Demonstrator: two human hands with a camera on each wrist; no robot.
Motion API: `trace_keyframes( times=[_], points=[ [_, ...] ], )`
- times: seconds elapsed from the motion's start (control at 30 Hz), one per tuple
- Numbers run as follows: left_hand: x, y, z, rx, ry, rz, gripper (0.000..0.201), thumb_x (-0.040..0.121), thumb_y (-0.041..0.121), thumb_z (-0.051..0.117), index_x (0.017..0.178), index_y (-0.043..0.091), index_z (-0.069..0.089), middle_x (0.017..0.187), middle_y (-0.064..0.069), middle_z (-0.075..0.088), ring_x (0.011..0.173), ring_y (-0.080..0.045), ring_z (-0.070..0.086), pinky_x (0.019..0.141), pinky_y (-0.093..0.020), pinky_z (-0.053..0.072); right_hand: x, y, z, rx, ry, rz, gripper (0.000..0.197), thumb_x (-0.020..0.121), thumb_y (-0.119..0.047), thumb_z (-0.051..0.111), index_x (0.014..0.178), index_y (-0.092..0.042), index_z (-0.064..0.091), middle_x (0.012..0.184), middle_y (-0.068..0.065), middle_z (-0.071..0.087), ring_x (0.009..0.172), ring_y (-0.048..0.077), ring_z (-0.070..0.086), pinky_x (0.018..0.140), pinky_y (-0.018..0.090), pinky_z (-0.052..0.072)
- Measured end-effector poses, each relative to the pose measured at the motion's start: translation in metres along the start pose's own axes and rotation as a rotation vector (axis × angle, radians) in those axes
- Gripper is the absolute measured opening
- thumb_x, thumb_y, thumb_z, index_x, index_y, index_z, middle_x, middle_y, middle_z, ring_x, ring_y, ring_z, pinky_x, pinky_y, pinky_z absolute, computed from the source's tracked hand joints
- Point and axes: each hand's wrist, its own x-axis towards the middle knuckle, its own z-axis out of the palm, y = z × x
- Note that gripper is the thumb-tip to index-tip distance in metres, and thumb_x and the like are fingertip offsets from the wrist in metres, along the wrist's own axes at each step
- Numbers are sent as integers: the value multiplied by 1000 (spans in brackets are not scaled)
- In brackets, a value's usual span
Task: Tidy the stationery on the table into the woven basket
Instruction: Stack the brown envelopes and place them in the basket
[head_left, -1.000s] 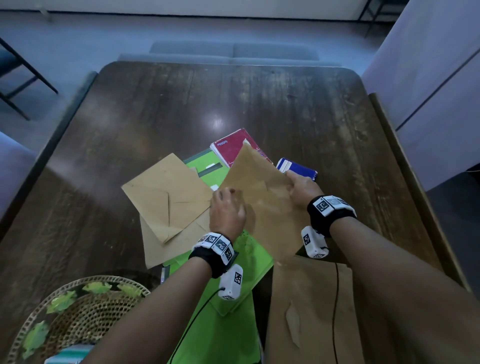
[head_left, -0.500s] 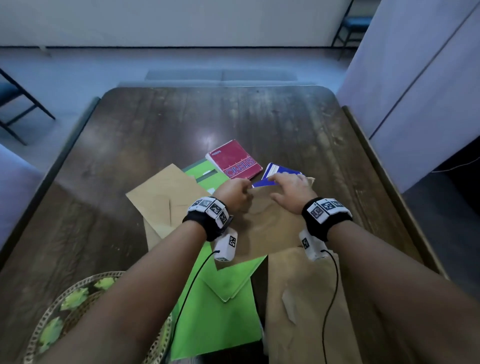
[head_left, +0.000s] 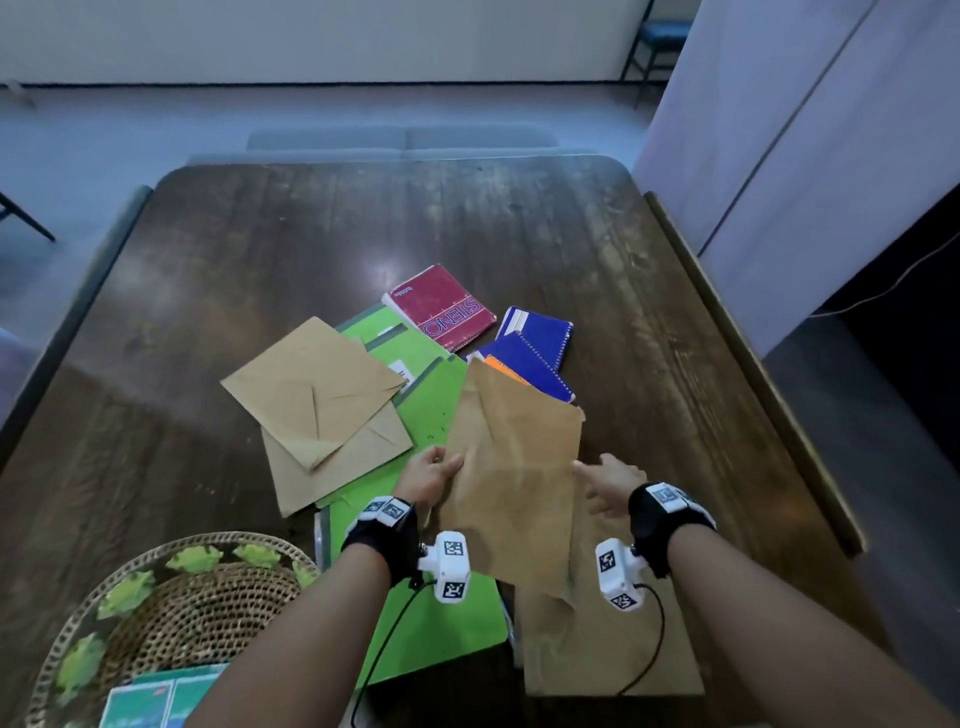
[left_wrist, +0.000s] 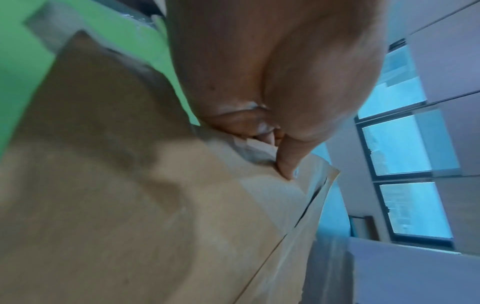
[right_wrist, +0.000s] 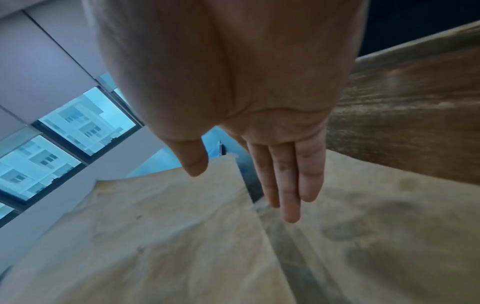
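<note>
My left hand (head_left: 434, 470) pinches the left edge of a large brown envelope (head_left: 514, 467) and holds it tilted up above the table; the left wrist view shows the thumb (left_wrist: 285, 164) pressed on the paper (left_wrist: 155, 205). My right hand (head_left: 602, 480) is open just off the envelope's right edge, its fingers (right_wrist: 285, 185) straight and holding nothing. The woven basket (head_left: 171, 613) sits at the near left with a teal booklet (head_left: 156, 701) inside. Two more brown envelopes (head_left: 317, 395), green folders (head_left: 436, 400), a red steno pad (head_left: 441, 306) and blue notebooks (head_left: 535, 338) lie mid-table.
Another brown envelope (head_left: 597, 644) lies flat on the table near the front, under my right wrist. The dark wooden table (head_left: 363, 223) has a raised rail along its right edge (head_left: 753, 364). A bench stands beyond the far edge.
The envelope has been lifted and drawn back toward me by my left hand, uncovering the blue notebooks. My right hand has let go of it and now hangs open beside it.
</note>
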Motion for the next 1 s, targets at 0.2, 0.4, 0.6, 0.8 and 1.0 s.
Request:
trace_keyframes(
  times=[0.2, 0.4, 0.6, 0.8, 1.0],
  points=[
    [-8, -43, 17, 210, -64, -120, 27, 92, 4, 58, 118, 8, 55, 104, -14, 67, 81, -27, 64, 64, -32, 54, 0, 21, 34, -140, -38, -18, 58, 97, -27, 59, 146, -6, 36, 121, 12, 60, 108, 28, 59, 88, 36, 48],
    [-14, -59, 28, 417, -152, -102, 35, 89, 12, 68, 123, 8, 57, 107, -9, 69, 89, -25, 67, 71, -30, 56, 1, 46, 45, -281, 14, -32, 44, 87, -28, 63, 128, -12, 55, 128, 11, 62, 115, 32, 60, 100, 42, 48],
    [-22, -70, 52, 406, -257, -171, 36, 91, 10, 67, 125, 7, 56, 106, -7, 66, 90, -23, 64, 75, -32, 57, -3, 66, 32, -323, 40, 42, 47, 91, -25, 61, 134, -10, 46, 132, 12, 57, 119, 33, 57, 98, 40, 48],
    [-32, -78, 90, 1043, -298, -54, 25, 89, 28, 63, 102, 7, 69, 102, -11, 72, 92, -28, 69, 78, -36, 58, -5, 86, 12, -413, 133, 135, 52, 89, -29, 60, 137, -12, 49, 141, 16, 45, 125, 36, 50, 102, 41, 46],
    [-30, -91, 116, 1247, -144, -3, 60, 86, 38, 70, 124, -1, 45, 118, -16, 62, 106, -32, 64, 84, -36, 53, 0, 102, 5, -361, 121, 196, 64, 90, -32, 57, 147, -10, 37, 144, 19, 43, 128, 39, 48, 105, 46, 43]
  ],
)
